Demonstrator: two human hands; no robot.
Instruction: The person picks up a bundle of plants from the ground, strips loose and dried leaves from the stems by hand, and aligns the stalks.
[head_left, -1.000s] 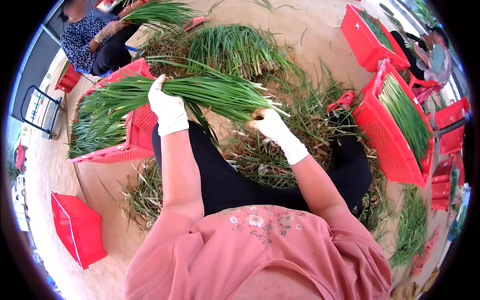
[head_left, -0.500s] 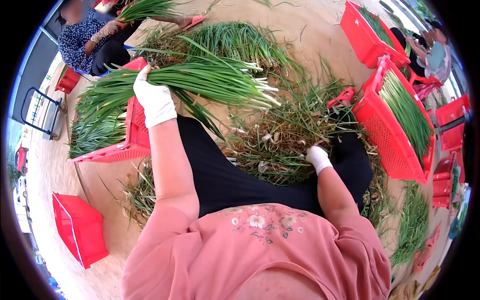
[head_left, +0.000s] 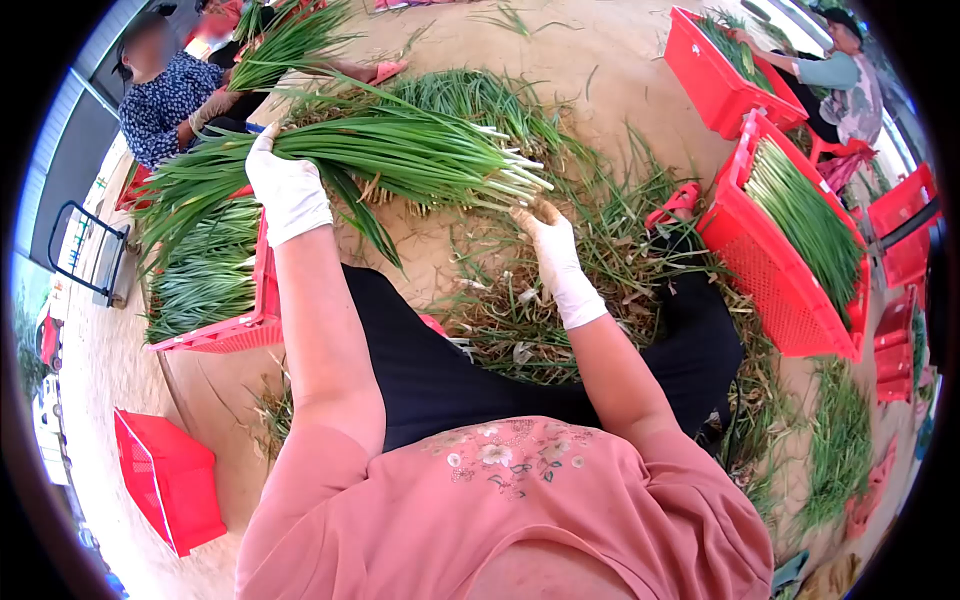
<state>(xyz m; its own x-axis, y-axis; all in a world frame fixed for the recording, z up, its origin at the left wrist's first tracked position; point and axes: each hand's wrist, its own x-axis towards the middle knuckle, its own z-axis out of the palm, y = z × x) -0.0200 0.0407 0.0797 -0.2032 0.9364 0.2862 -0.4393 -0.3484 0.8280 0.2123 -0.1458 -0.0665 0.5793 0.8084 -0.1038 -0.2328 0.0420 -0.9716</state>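
My left hand (head_left: 287,190), in a white glove, is closed around the leafy part of a thick bunch of garlic chives (head_left: 400,155). The long green leaves hang out to the left, and the white stalk ends point right. My right hand (head_left: 553,250), gloved with bare fingertips, is raised just below those white ends. Its fingers look apart, and I cannot tell whether they touch the stalks. Beneath it lies a heap of trimmings and dry leaves (head_left: 540,320), partly between my legs.
A red crate (head_left: 262,300) of chives stands at my left, another red crate (head_left: 735,240) at my right. An upturned red crate (head_left: 170,480) lies nearer on the left. More chives (head_left: 465,100) are piled ahead. A person (head_left: 165,100) holding chives sits at the far left.
My right hand has risen from the heap of trimmings to the white stalk ends. My left hand has shifted slightly left, still holding the bunch.
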